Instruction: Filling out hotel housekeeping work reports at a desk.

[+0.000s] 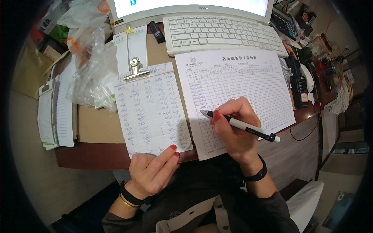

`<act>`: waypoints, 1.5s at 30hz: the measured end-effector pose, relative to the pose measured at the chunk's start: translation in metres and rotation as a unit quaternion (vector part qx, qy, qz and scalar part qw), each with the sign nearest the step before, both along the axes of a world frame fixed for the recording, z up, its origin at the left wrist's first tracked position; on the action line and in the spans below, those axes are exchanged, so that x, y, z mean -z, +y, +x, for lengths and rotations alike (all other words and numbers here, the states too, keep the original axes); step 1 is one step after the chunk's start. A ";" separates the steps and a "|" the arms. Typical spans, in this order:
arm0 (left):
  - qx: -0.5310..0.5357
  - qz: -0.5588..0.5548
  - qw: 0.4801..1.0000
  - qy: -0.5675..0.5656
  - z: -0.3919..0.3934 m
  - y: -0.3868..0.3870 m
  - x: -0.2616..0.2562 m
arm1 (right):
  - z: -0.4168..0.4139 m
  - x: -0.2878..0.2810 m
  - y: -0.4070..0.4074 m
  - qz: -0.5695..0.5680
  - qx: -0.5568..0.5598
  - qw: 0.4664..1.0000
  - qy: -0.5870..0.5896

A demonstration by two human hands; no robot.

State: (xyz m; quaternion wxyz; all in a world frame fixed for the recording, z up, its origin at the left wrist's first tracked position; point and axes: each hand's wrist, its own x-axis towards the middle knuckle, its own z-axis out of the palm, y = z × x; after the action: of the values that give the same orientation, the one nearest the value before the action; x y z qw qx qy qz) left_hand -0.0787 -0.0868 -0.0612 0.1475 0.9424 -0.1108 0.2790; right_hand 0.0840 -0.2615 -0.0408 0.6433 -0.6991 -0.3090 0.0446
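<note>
My right hand holds a white-and-black pen, its tip over the left columns of a printed grid form. Handwritten entries fill the upper rows of those columns. Beside it on the left lies a handwritten sheet of number columns, with a metal bulldog clip at its top. My left hand rests at that sheet's bottom edge, two fingers stretched across the paper. The left thumb is hidden.
A white keyboard sits below an Acer monitor. Crumpled plastic bags and clipped paper pads crowd the left. Rightward are a two-way radio, a white mouse and a calculator. A black cylinder lies near the keyboard.
</note>
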 end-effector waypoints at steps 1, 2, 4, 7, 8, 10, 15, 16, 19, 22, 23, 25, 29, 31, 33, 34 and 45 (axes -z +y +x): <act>-0.001 0.000 1.000 0.006 -0.001 0.000 -0.001 | 0.001 0.000 0.001 -0.009 -0.005 1.000 -0.014; -0.003 -0.002 1.000 0.008 -0.001 0.001 -0.002 | 0.001 0.000 0.002 -0.017 -0.010 0.999 -0.028; 0.005 0.009 1.000 0.009 0.000 0.002 -0.003 | 0.002 0.002 0.004 -0.018 0.000 0.999 -0.040; 0.012 0.008 1.000 -0.005 0.003 0.003 -0.002 | 0.001 0.003 0.002 -0.012 0.007 1.000 -0.018; 0.009 0.011 1.000 0.000 0.003 0.003 -0.003 | 0.002 0.004 0.001 -0.020 0.008 1.000 -0.023; 0.012 0.007 1.000 -0.001 0.004 0.002 -0.005 | 0.002 0.003 0.002 -0.028 0.017 0.999 -0.039; 0.004 0.009 1.000 0.005 0.004 0.001 -0.006 | 0.001 0.006 0.003 -0.020 0.030 0.998 -0.046; 0.004 0.006 1.000 0.001 0.004 0.001 -0.006 | 0.001 0.006 0.003 -0.021 0.031 0.998 -0.043; 0.004 0.007 1.000 0.011 0.002 0.000 -0.007 | 0.000 0.001 0.003 -0.041 0.031 0.998 -0.035; 0.008 -0.003 1.000 0.007 0.005 0.000 -0.007 | 0.002 0.003 0.003 -0.038 0.041 0.997 -0.053; 0.010 0.000 1.000 0.008 0.004 0.000 -0.006 | 0.002 0.002 0.003 -0.035 0.043 0.997 -0.053; 0.008 -0.009 1.000 0.025 0.002 0.000 -0.004 | 0.002 0.002 0.004 -0.025 0.041 0.998 -0.051; 0.007 -0.005 1.000 0.025 0.001 -0.001 -0.005 | 0.001 0.002 0.006 -0.007 0.039 0.998 -0.048; 0.003 -0.009 1.000 0.023 0.001 0.000 -0.004 | 0.002 0.001 0.006 -0.015 0.036 0.998 -0.056; 0.003 -0.009 1.000 0.025 0.000 -0.001 -0.004 | 0.001 0.000 0.005 -0.016 0.037 0.998 -0.055; 0.003 -0.010 1.000 0.026 0.001 -0.001 -0.005 | 0.001 0.000 0.005 -0.019 0.039 0.998 -0.054; -0.002 -0.014 1.000 0.016 0.003 -0.002 -0.007 | 0.003 0.001 0.004 -0.037 0.040 0.994 -0.092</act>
State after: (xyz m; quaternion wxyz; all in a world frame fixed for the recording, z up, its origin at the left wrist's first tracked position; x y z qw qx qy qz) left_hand -0.0759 -0.0883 -0.0547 0.1622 0.9447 -0.1030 0.2658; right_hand 0.0868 -0.2573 -0.0420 0.5875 -0.7352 -0.3364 -0.0344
